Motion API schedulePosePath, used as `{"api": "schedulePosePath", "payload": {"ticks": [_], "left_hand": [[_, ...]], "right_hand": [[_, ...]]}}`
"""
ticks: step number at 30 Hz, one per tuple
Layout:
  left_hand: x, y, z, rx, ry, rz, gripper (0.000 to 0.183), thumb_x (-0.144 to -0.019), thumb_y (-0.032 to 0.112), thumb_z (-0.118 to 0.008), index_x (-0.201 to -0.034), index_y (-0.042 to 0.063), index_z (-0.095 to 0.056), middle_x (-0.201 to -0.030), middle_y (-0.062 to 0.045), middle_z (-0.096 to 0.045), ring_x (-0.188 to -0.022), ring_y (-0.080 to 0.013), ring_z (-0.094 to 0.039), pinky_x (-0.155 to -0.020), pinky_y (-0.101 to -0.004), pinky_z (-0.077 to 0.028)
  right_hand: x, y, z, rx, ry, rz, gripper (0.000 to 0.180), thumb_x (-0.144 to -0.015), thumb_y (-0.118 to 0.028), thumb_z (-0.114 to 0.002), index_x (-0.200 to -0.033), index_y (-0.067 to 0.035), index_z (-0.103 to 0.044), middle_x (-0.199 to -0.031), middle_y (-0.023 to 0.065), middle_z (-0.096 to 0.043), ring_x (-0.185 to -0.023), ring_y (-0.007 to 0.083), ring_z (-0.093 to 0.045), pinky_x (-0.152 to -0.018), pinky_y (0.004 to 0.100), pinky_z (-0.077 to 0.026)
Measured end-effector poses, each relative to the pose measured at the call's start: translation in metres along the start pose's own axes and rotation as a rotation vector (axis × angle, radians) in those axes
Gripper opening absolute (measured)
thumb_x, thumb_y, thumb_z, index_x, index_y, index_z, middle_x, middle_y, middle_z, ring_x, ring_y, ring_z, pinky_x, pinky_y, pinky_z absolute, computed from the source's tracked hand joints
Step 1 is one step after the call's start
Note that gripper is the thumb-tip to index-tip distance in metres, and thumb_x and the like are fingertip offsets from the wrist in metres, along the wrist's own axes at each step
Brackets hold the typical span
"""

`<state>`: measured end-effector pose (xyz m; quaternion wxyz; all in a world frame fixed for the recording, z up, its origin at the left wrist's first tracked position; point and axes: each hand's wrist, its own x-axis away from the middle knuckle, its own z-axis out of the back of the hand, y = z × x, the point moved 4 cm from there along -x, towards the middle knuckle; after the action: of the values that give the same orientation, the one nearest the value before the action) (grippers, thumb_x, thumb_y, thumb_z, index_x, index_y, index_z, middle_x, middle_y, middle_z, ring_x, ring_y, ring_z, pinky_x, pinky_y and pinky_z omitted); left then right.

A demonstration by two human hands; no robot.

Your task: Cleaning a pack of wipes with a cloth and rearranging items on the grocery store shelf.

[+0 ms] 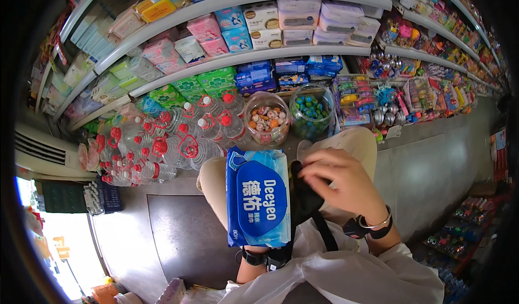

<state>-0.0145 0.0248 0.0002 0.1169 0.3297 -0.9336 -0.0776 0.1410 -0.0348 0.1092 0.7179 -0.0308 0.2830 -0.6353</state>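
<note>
A blue soft pack of Deeyeo wet wipes is held over my lap, its printed lid facing up at me. My left hand is behind the pack; only its wrist side shows below the pack's lower edge, so the fingers are hidden. Just right of the pack, my right hand hovers with bent fingers. Its fingertips are close to a black bag on my lap; whether they grip its edge is unclear. Both wrists wear black bands, and the right one also has a bangle.
Shelves of packaged tissues and pads curve ahead. Clear bottles with red caps crowd the floor at left. Two round tubs, one of orange and white balls and one of blue-green balls, stand before my knees. Toys fill the right.
</note>
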Motion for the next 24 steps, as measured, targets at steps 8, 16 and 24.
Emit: {"api": "schedulePosePath", "payload": {"ticks": [8, 16, 24], "left_hand": [[0.020, 0.031, -0.017, -0.112, 0.059, -0.072, 0.077, -0.087, 0.064, -0.049, -0.138, 0.006, -0.038, -0.136, -0.012, -0.047, -0.120, -0.0285, -0.050, -0.104, -0.0468, -0.038], [-0.008, 0.070, -0.008, -0.674, -0.142, -0.377, 0.090, -0.069, 0.039, -0.082, -0.136, -0.002, -0.039, -0.127, -0.012, -0.052, -0.118, -0.0222, -0.052, -0.104, -0.0358, -0.038], [-0.049, 0.155, -0.048, -1.154, 0.101, -0.696, 0.038, -0.080, 0.010, -0.072, -0.116, 0.004, -0.060, -0.104, -0.007, -0.060, -0.098, -0.0160, -0.054, -0.090, -0.0292, -0.042]], "right_hand": [[0.054, -0.009, -0.089, -1.431, -0.607, -0.517, 0.055, -0.103, -0.043, -0.033, -0.133, 0.001, -0.046, -0.127, 0.0069, -0.056, -0.095, 0.0216, -0.064, -0.090, 0.0353, -0.048], [0.039, -0.024, -0.105, -1.689, -0.078, -0.955, 0.067, -0.093, -0.045, -0.053, -0.141, -0.003, -0.034, -0.139, 0.0151, -0.046, -0.123, 0.0304, -0.051, -0.102, 0.0437, -0.044], [-0.025, 0.054, -0.010, -1.609, 0.328, -0.635, 0.065, -0.083, -0.023, -0.071, -0.138, -0.005, -0.041, -0.131, 0.0086, -0.054, -0.119, 0.0227, -0.054, -0.100, 0.0427, -0.046]]}}
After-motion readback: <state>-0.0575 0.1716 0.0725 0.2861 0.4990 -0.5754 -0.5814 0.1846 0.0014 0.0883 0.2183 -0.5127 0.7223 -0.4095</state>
